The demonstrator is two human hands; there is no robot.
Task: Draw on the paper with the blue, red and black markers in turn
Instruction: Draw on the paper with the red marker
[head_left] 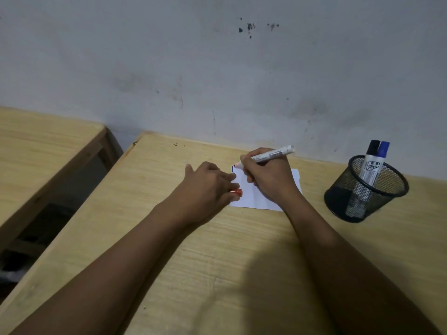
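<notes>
A small white paper (pixel 251 198) lies on the wooden desk (pixel 217 250) near the wall. My right hand (pixel 268 177) grips the uncapped red marker (pixel 268 154), its tip touching the paper's far left corner beside a blue line (pixel 233 168). My left hand (pixel 208 187) rests on the paper's left edge and holds the red cap (pixel 237 192) between its fingers. The black marker (pixel 368 163) and blue marker (pixel 382 151) stand capped in the mesh cup (pixel 365 189) to the right.
A grey stained wall rises right behind the desk. A second wooden table (pixel 43 151) stands to the left, across a dark gap. The mesh cup sits close to my right forearm.
</notes>
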